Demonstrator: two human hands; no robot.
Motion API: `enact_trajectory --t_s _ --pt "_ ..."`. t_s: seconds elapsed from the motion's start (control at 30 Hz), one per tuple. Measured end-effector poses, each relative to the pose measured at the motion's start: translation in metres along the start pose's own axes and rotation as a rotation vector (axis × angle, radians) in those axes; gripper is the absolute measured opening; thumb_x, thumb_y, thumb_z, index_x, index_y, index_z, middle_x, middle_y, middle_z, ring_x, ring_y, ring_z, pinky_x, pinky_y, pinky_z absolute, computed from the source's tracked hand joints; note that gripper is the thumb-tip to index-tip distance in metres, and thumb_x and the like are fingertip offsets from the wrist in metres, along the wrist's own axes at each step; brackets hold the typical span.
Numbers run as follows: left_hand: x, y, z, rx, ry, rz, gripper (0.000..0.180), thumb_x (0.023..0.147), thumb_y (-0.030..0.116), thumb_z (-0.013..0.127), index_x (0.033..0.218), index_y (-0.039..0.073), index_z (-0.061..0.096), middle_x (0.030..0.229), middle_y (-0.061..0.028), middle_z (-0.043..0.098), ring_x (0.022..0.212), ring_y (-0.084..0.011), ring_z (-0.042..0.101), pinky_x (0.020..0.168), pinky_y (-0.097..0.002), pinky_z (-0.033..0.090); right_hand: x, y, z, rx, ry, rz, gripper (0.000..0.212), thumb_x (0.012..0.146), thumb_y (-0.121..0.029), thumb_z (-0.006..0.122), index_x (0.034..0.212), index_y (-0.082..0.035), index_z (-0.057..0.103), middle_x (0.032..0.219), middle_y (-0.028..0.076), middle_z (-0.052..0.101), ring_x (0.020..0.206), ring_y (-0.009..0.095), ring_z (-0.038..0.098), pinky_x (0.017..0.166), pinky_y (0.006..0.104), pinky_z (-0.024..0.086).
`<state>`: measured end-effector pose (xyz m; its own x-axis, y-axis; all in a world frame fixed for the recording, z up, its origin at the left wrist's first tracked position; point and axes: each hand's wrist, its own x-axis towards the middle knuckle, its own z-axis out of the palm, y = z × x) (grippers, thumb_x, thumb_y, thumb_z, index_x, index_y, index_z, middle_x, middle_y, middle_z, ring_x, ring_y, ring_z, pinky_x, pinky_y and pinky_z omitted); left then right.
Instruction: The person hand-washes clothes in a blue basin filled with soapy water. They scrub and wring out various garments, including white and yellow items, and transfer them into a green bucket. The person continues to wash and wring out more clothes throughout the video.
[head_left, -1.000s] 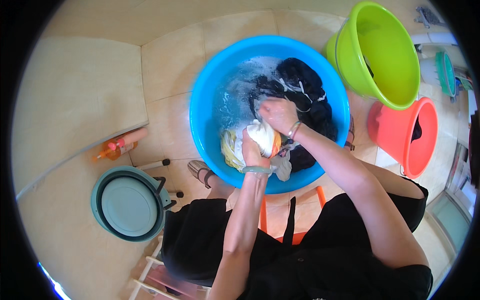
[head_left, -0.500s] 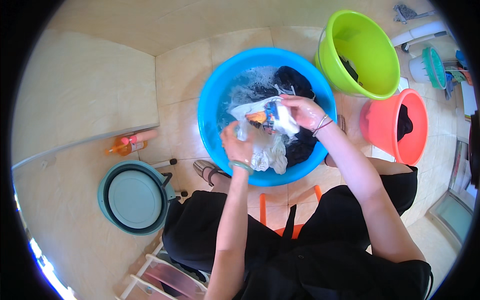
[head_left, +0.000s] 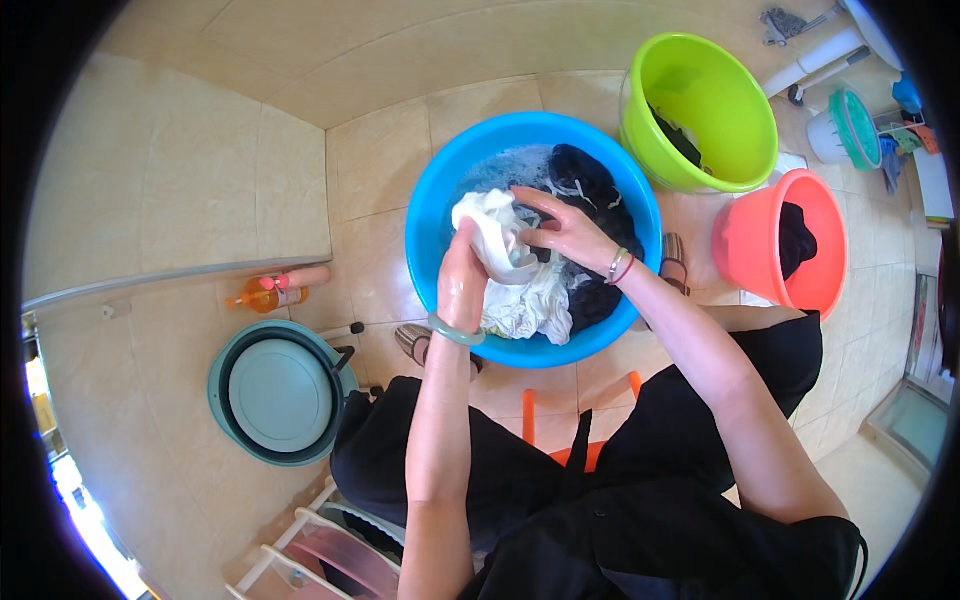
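Note:
A wet white garment [head_left: 488, 222] is bunched up over the blue basin [head_left: 424, 290]. My left hand [head_left: 463, 275] is closed on its near left side, thumb pressed into the cloth. From the right, my right hand [head_left: 572, 238] curves round the garment's edge, fingers at its far side and thumb nearer me; part of the grip is hidden. Below both hands a second white cloth [head_left: 535, 308] lies crumpled in the basin. Dark clothes [head_left: 597, 290] with pale cords fill the basin's right side, and sudsy water [head_left: 500, 170] shows at the far left.
A lime-green tub [head_left: 735, 110] and a coral bucket [head_left: 745, 240], each holding dark cloth, stand on the right. A folded grey-green basin [head_left: 280, 390] and an orange bottle [head_left: 265, 294] are at left. An orange stool [head_left: 529, 420] is beneath me; a white rack [head_left: 300, 540] stands lower left.
The white garment's coloured print has gone out of sight as the cloth was turned and bunched. Both hands have shifted left with it, and the view has tilted slightly.

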<state>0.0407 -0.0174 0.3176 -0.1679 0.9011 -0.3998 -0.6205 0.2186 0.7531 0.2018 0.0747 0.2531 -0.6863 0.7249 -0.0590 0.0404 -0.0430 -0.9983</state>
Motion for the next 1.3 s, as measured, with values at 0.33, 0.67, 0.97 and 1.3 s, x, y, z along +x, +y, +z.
enact_trajectory --t_s 0.33,0.67,0.97,1.3 --pt "0.002 0.011 -0.031 1.316 0.164 0.068 0.035 0.076 0.016 0.072 0.110 0.013 0.063 0.103 -0.0036 0.066 0.093 -0.0250 0.063 0.080 -0.0377 0.051 0.003 -0.034 -0.041 0.574 0.558 0.082 0.012 0.089 -0.017 0.060 0.083 -0.007 0.057 0.077 -0.002 0.053 0.071 0.008 0.049 0.061 0.0241 0.040" --pt "0.033 -0.025 -0.116 0.677 0.236 0.024 0.026 0.085 0.011 0.058 0.110 0.004 0.063 0.101 -0.0058 0.065 0.091 -0.0174 0.061 0.080 -0.0287 0.050 0.004 -0.031 -0.072 0.228 0.520 0.103 0.021 0.085 -0.022 0.069 0.093 -0.007 0.057 0.085 0.002 0.054 0.077 0.011 0.053 0.063 0.0253 0.044" --pt "0.024 0.050 -0.041 0.596 -0.105 0.017 0.045 0.085 0.022 0.064 0.128 0.014 0.056 0.109 -0.0107 0.064 0.102 -0.0233 0.061 0.091 -0.0348 0.048 -0.003 -0.039 -0.038 -1.171 -0.166 -0.122 0.040 0.067 -0.036 0.080 0.102 -0.017 0.071 0.114 0.004 0.058 0.106 0.025 0.054 0.081 0.0398 0.051" --pt "0.027 0.019 -0.034 -0.263 0.015 0.221 0.042 0.092 0.030 0.063 0.130 0.015 0.053 0.111 -0.0060 0.064 0.105 -0.0215 0.061 0.097 -0.0351 0.045 0.014 -0.036 -0.016 0.619 0.193 0.102 0.047 0.084 -0.007 0.067 0.126 0.003 0.049 0.120 0.009 0.059 0.110 0.017 0.057 0.096 0.0303 0.046"
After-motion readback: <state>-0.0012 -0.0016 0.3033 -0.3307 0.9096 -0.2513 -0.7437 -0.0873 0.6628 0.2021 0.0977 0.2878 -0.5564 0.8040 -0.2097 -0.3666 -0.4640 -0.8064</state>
